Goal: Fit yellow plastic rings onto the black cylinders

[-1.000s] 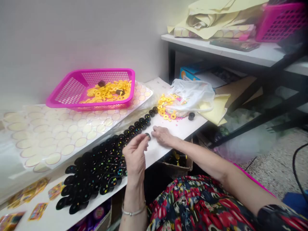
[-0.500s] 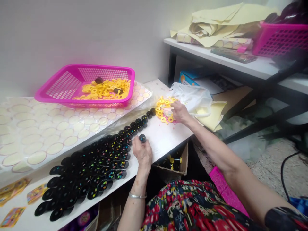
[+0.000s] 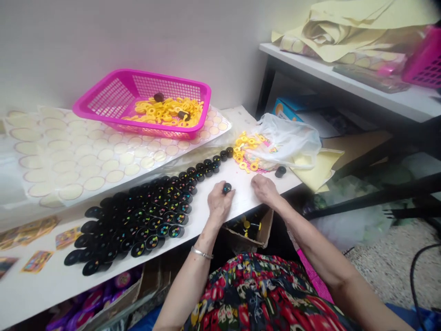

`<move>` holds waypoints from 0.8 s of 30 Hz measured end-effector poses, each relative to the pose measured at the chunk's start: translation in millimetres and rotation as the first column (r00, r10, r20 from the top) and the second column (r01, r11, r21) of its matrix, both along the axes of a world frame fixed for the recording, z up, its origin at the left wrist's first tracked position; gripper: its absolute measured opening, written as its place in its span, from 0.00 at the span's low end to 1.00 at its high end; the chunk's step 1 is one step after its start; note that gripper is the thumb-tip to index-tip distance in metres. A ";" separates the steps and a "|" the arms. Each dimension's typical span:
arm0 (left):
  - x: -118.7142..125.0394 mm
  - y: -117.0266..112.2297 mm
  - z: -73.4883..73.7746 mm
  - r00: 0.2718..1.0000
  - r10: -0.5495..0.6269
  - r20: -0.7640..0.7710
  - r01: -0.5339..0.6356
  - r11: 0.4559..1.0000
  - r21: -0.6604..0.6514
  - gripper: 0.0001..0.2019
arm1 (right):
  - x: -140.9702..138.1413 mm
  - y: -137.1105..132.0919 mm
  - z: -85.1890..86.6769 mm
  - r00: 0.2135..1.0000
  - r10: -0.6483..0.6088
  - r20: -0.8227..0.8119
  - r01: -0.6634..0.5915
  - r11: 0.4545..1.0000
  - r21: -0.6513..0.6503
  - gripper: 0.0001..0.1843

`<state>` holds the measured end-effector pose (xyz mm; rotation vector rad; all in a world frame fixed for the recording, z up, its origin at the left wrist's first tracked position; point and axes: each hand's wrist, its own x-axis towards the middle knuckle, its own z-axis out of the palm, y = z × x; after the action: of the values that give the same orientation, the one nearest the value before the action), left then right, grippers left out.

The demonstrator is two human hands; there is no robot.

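My left hand is closed round a small black cup with coloured bits showing in its mouth. To its left stand many like black cups in packed rows, narrowing to a single line at the far end. My right hand has its fingers pinched together just right of the held cup; whatever is between them is hidden. Beyond it lies a pile of yellow ring-shaped plastic pieces with tiny pink bits around them. One lone black cup sits to the right of that pile.
A pink basket of yellow pieces stands at the back on sheets of round stickers. A clear plastic bag lies at right. Below the table edge is an open cardboard box. A shelf juts in at right.
My right hand has drawn back from the yellow pieces toward my left hand. My left hand still holds the cup. The camera view has shifted, and the lone cup at right now shows.
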<state>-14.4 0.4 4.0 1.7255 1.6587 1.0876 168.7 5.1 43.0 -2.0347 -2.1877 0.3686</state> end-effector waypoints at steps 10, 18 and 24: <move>1.2 -2.2 -2.8 0.994 -0.069 0.086 0.069 0.998 0.001 0.18 | -0.6 9.1 0.9 0.979 -0.121 -0.165 0.111 0.991 -0.069 0.10; 0.8 -2.8 -0.9 0.996 -0.055 0.072 0.061 0.995 -0.074 0.20 | 3.2 -5.2 -9.5 0.982 0.044 -0.186 -0.030 0.997 0.077 0.08; 2.6 -4.9 5.4 0.993 -0.108 0.043 0.109 0.994 -0.029 0.11 | -21.5 -9.0 3.1 0.905 0.193 -0.378 -0.101 0.963 0.248 0.07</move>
<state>-11.8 -4.5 9.4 1.7403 1.5296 1.0350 147.1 -4.0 46.0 -1.5212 -2.0255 0.4822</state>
